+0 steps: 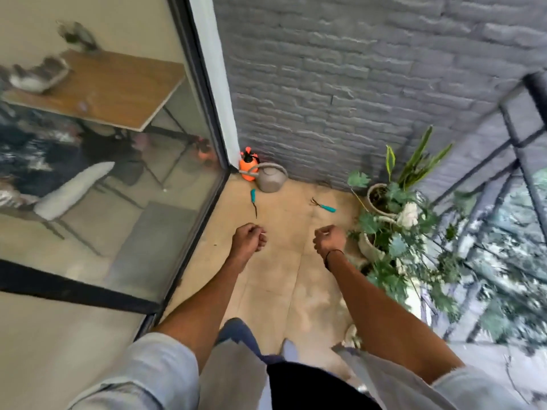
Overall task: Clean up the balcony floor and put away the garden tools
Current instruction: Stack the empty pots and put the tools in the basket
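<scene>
Two teal-handled garden tools lie on the tan tiled balcony floor [284, 261]: a thin weeder [253, 201] near the glass door and a small hand rake [323, 205] near the plants. A grey watering can [270, 179] and an orange spray bottle [248, 164] stand in the far corner. My left hand [249, 237] and my right hand [329, 237] hang above the floor in front of me, fingers loosely curled, holding nothing. Both hands are well short of the tools.
A glass sliding door [118, 173] runs along the left, with a table and chair seen behind it. A grey brick wall [340, 84] closes the far end. Potted plants [393, 226] crowd the right side against a dark metal railing [527, 161].
</scene>
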